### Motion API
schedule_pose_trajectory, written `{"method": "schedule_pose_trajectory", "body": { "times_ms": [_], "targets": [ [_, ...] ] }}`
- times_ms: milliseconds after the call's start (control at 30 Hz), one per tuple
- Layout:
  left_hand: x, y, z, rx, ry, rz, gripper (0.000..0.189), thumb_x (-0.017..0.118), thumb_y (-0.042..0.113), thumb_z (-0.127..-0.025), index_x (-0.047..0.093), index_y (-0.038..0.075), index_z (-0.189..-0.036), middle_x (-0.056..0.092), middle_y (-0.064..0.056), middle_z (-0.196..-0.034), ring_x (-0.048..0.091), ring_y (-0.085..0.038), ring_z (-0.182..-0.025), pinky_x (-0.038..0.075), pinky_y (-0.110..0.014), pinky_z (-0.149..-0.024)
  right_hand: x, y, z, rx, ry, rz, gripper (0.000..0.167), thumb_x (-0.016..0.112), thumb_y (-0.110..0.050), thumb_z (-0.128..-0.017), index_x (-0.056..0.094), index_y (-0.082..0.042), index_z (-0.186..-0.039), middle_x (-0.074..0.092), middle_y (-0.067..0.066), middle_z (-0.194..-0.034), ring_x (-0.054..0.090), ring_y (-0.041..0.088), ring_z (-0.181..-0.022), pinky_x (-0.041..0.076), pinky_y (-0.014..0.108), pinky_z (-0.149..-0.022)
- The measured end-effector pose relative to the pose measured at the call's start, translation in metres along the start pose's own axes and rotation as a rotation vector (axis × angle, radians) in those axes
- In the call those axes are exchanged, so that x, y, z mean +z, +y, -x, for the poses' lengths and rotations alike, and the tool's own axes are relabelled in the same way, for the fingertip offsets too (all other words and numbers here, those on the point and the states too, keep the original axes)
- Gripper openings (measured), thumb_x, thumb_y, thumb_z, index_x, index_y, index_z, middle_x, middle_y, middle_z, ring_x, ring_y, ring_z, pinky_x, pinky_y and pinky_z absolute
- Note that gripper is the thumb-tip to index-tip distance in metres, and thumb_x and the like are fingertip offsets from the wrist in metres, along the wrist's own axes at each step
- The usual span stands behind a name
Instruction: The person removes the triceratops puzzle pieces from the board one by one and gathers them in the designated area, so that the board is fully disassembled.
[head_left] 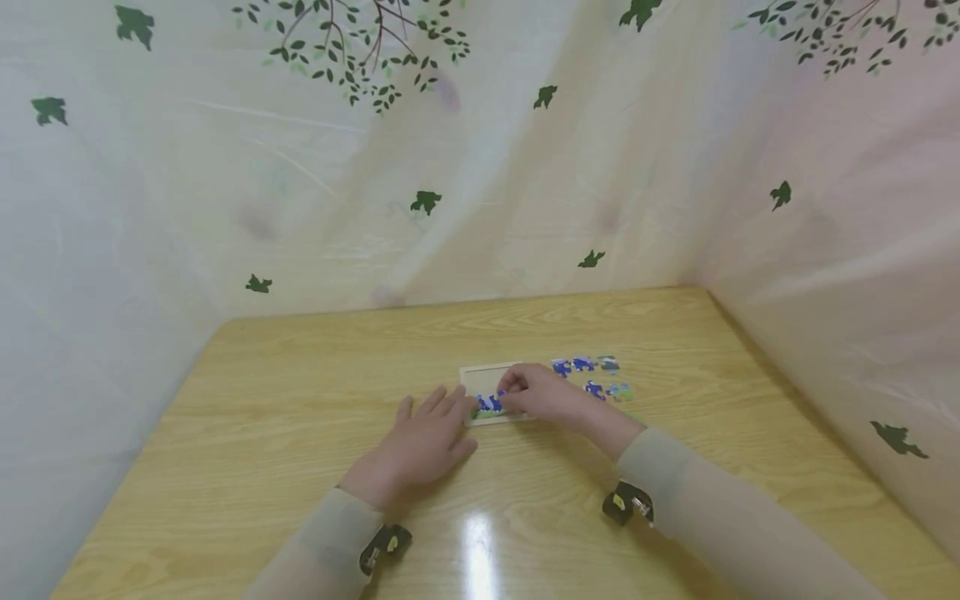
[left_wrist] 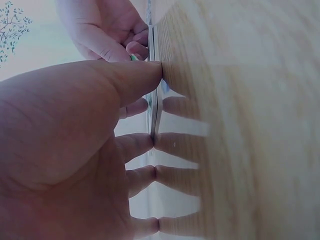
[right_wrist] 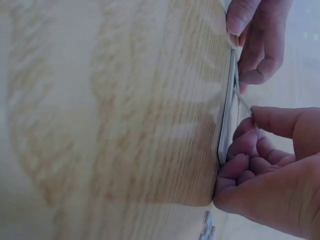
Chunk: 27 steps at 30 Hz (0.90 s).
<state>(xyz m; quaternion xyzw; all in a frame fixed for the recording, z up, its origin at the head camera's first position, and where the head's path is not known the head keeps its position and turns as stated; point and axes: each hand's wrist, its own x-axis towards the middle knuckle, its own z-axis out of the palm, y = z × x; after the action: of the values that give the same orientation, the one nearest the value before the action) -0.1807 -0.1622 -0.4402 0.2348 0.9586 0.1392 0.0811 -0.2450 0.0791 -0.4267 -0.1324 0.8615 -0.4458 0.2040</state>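
Note:
A shallow puzzle tray (head_left: 480, 382) lies on the table, with blue, white and green jigsaw pieces (head_left: 489, 403) joined along its near part. My right hand (head_left: 551, 396) is over the tray's right side, pinching a thin jigsaw piece (right_wrist: 244, 102) between thumb and fingers. In the right wrist view this piece is tilted, its lower edge at the tray. My left hand (head_left: 420, 446) rests on the table with its fingers spread, the fingertips touching the tray's left edge. The right hand hides part of the tray in the head view.
Loose jigsaw pieces lie right of the tray, in a far row (head_left: 582, 364) and a nearer group (head_left: 618, 392) partly behind the right hand. The wooden table (head_left: 300, 400) meets a leaf-patterned curtain (head_left: 480, 250) at its back and sides.

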Motion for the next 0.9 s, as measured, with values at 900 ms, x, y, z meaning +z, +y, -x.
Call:
{"method": "schedule_pose_trajectory", "body": {
  "times_ms": [900],
  "targets": [
    [0.0005,0.0031,0.0003,0.006,0.005,0.004,0.046,0.059,0.037,-0.114,0.058,0.02,-0.157,0.035,-0.016,-0.177,0.027,-0.047,-0.164,0.015,-0.083,-0.124,0.0007,-0.0024,-0.0011,0.028,0.066,-0.027,0.01,0.073,-0.01,-0.106,0.071,-0.006,-0.115,0.069,0.007,-0.102,0.063,0.02,-0.092,0.053,0.029,-0.075]
  ]
}}
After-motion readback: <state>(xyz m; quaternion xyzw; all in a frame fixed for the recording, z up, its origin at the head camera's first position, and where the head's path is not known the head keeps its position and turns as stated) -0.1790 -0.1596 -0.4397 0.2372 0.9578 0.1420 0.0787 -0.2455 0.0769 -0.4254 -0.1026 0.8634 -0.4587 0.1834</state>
